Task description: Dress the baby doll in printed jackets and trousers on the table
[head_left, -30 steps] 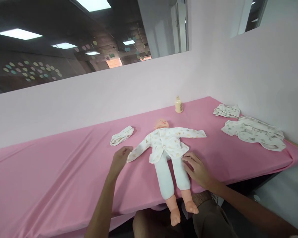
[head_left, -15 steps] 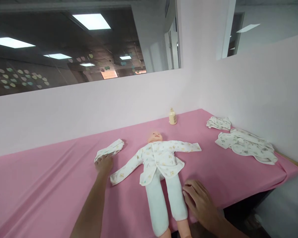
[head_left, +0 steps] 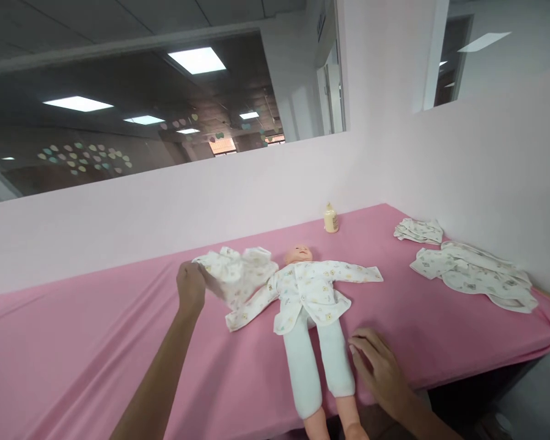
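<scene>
My left hand is closed on one end of a white printed baby garment, lifted and partly unfolded. The garment is blurred, so its exact kind is unclear, and it reaches over to the doll's sleeve. On its back lies a baby doll in a white printed long-sleeved shirt, arms spread, with white padded legs. My right hand holds nothing; its fingers are loosely bent and a little apart, beside the doll's leg on the right.
A pink cloth covers the table, wrinkled at left. A cream pump bottle stands near the back wall. On the right lie a folded printed garment and a larger spread one. The table's front edge shows at lower right.
My left hand has raised the folded garment off the cloth, and it has opened out toward the doll. My right hand stays beside the doll's leg. The view has shifted slightly left.
</scene>
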Tool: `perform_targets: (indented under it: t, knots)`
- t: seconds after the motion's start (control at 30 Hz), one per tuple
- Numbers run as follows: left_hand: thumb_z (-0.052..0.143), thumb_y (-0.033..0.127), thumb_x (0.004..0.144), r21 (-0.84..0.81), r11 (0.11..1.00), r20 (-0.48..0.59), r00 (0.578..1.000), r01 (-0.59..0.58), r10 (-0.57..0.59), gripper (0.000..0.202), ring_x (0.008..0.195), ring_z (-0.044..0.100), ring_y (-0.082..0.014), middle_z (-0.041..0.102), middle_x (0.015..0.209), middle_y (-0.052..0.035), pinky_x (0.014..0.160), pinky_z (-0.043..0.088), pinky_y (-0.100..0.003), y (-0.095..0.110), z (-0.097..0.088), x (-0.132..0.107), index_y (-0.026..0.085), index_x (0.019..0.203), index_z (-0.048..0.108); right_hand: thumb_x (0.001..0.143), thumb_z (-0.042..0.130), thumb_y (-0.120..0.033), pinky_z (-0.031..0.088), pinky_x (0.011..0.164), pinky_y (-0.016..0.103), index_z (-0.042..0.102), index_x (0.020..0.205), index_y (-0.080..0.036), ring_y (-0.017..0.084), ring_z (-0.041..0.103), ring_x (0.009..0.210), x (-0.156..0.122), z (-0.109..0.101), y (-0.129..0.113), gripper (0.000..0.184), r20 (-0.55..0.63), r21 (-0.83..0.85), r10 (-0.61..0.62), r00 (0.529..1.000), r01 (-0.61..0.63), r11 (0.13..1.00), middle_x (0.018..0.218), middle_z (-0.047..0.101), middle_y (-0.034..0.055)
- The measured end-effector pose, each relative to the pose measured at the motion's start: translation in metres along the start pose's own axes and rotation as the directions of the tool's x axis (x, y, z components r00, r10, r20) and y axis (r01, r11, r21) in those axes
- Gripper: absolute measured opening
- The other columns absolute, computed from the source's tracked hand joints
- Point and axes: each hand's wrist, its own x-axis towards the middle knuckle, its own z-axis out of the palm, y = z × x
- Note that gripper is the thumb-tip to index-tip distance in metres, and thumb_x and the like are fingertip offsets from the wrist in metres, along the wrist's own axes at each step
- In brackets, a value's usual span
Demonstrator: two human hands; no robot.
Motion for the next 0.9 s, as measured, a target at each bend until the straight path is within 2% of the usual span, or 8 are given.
perform_targets:
  t: [0.1, 0.2, 0.37, 0.5, 0.63, 0.73, 0.83, 0.9]
  knots:
    - [0.045, 0.031, 0.078, -0.468, 0.883, 0.023, 1.000, 0.028, -0.020, 0.011, 0.069, 0.053, -0.0155, 0.051, 0.070, -0.0005, 0.063, 0.048, -0.025, 0.061, -0.037, -0.029, 0.021, 0.074, 0.044, 0.093, 0.046, -0.022, 0.058, 0.073, 0.034, 0.063, 0.091, -0.024, 0.020, 0.066, 0.082, 0.008, -0.002, -0.009, 0.017, 0.017, 0.150, 0.141, 0.990, -0.142, 0.978, 0.087, 0.068, 0.0042]
    - [0.052, 0.024, 0.069, -0.667, 0.734, 0.151, 0.988, 0.127, -0.034, 0.009, 0.064, 0.052, -0.0125, 0.053, 0.071, 0.0004, 0.054, 0.045, -0.020, 0.119, -0.065, -0.062, 0.019, 0.076, 0.051, 0.094, 0.047, -0.027, 0.058, 0.077, 0.033, 0.064, 0.096, -0.023, 0.020, 0.066, 0.088, 0.023, -0.007, -0.031, 0.017, 0.043, 0.278, 0.180, 0.983, -0.185, 0.943, 0.093, 0.068, 0.0054]
    - [0.052, 0.023, 0.062, -0.687, 0.706, 0.263, 0.964, 0.172, 0.021, 0.010, 0.047, 0.039, -0.0083, 0.040, 0.056, 0.0036, 0.042, 0.036, -0.018, 0.184, -0.098, -0.108, 0.020, 0.063, 0.043, 0.094, 0.051, -0.029, 0.056, 0.089, 0.037, 0.062, 0.109, -0.023, 0.021, 0.065, 0.101, 0.070, -0.029, -0.082, 0.020, 0.048, 0.396, 0.041, 0.998, -0.056, 0.916, 0.105, 0.067, 0.0080]
    - [0.056, 0.021, 0.059, -0.554, 0.807, 0.460, 0.883, 0.204, 0.093, 0.014, 0.040, 0.033, -0.0073, 0.035, 0.049, 0.0049, 0.037, 0.028, -0.019, 0.219, -0.108, -0.150, 0.020, 0.058, 0.042, 0.092, 0.055, -0.031, 0.048, 0.104, 0.045, 0.041, 0.142, -0.029, 0.024, 0.051, 0.129, 0.106, -0.059, -0.116, 0.052, 0.029, 0.378, -0.194, 0.980, 0.170, 0.910, 0.142, 0.049, 0.0103]
    - [0.056, 0.024, 0.062, -0.417, 0.876, 0.644, 0.759, 0.241, 0.098, 0.007, 0.044, 0.042, -0.0100, 0.048, 0.054, 0.0026, 0.040, 0.033, -0.021, 0.228, -0.099, -0.186, 0.020, 0.062, 0.050, 0.090, 0.058, -0.028, 0.046, 0.105, 0.045, 0.056, 0.128, -0.032, 0.025, 0.047, 0.132, 0.117, -0.083, -0.142, 0.039, 0.070, 0.335, -0.437, 0.897, 0.392, 0.857, 0.142, 0.050, 0.0059]
    - [0.057, 0.030, 0.071, -0.370, 0.893, 0.710, 0.697, 0.255, 0.095, 0.010, 0.051, 0.049, -0.0114, 0.056, 0.062, 0.0012, 0.046, 0.039, -0.022, 0.214, -0.085, -0.203, 0.020, 0.071, 0.056, 0.086, 0.055, -0.017, 0.050, 0.096, 0.038, 0.065, 0.100, -0.027, 0.020, 0.059, 0.111, 0.114, -0.092, -0.150, 0.020, 0.098, 0.414, -0.446, 0.890, 0.371, 0.831, 0.117, 0.063, 0.0042]
    - [0.057, 0.040, 0.082, -0.398, 0.890, 0.658, 0.746, 0.222, 0.108, 0.022, 0.074, 0.062, -0.0156, 0.066, 0.094, -0.0033, 0.063, 0.051, -0.026, 0.193, -0.077, -0.222, 0.023, 0.096, 0.059, 0.080, 0.052, -0.012, 0.050, 0.082, 0.034, 0.059, 0.084, -0.021, 0.018, 0.060, 0.089, 0.113, -0.093, -0.150, 0.012, 0.086, 0.469, -0.279, 0.956, 0.208, 0.858, 0.091, 0.064, 0.0030]
    - [0.054, 0.046, 0.087, -0.440, 0.894, 0.562, 0.803, 0.086, 0.199, 0.032, 0.102, 0.062, -0.0204, 0.062, 0.119, -0.0074, 0.083, 0.053, -0.032, 0.181, -0.078, -0.238, 0.025, 0.112, 0.058, 0.077, 0.054, -0.014, 0.047, 0.074, 0.031, 0.054, 0.076, -0.021, 0.017, 0.056, 0.079, 0.116, -0.094, -0.148, 0.007, 0.116, 0.423, -0.142, 0.983, 0.080, 0.903, 0.078, 0.060, 0.0007]
